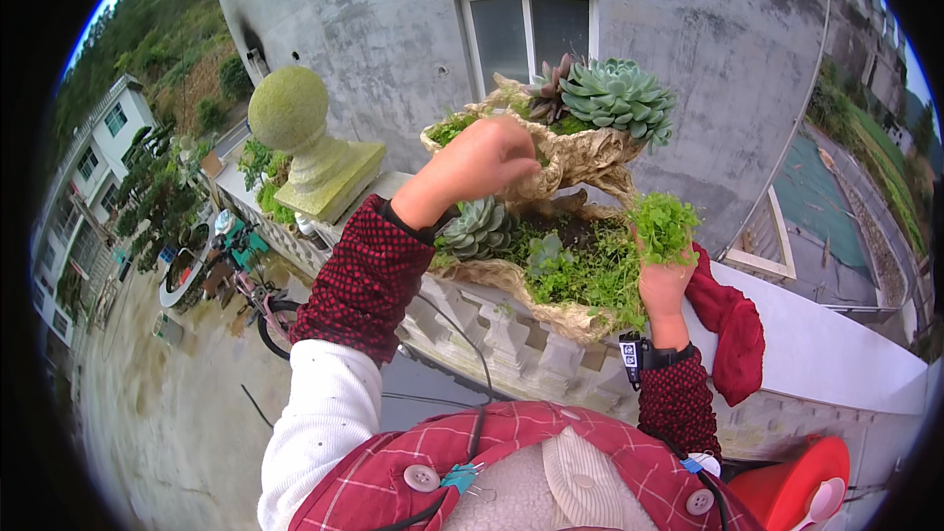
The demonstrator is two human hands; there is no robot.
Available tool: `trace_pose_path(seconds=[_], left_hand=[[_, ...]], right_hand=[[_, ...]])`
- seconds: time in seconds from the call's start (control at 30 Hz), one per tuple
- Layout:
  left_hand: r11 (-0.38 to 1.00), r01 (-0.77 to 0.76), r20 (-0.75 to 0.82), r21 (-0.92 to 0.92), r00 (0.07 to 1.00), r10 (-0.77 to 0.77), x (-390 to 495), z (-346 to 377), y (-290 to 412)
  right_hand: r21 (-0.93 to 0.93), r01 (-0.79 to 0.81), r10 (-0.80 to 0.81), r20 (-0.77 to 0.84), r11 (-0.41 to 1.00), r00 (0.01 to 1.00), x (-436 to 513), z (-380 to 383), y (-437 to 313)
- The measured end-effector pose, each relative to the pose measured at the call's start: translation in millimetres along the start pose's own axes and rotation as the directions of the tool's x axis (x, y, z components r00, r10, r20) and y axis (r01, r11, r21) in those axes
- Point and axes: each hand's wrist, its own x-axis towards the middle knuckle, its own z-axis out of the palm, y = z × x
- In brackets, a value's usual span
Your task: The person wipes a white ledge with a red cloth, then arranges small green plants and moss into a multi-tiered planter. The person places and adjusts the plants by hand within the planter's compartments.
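Observation:
A two-tiered, driftwood-like planter stands before me, with a large blue-green rosette succulent and a purplish one on its upper tier. My left hand is over the planter's left side, fingers curled; whether anything is between them cannot be seen. Below it, a grey-green rosette succulent grows in the lower tier. Small leafy green plants cover much of the dark soil there. At the planter's right end, my right hand grips a bunch of leafy green sprigs.
The planter rests on a balustrade. A mossy stone ball finial rises at left. Dark red cloth lies on the ledge beside my right hand. Lower right is a red bucket with a pink scoop. A black cable hangs near me.

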Motion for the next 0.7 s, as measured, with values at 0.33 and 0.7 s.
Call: trace_pose_path(seconds=[0.33, 0.7], left_hand=[[0.997, 0.024, -0.084, 0.074, 0.996, -0.018, -1.6, 7.9, 9.9], [0.764, 0.172, -0.439, -0.622, 0.731, -0.522, -67.6, -15.2, -17.2]], right_hand=[[0.218, -0.092, 0.104, -0.044, 0.972, 0.994, -1.3, 8.0, 3.4], [-0.157, 0.083, -0.083, 0.01, 0.984, 0.997, -1.8, 0.6, 8.9]])
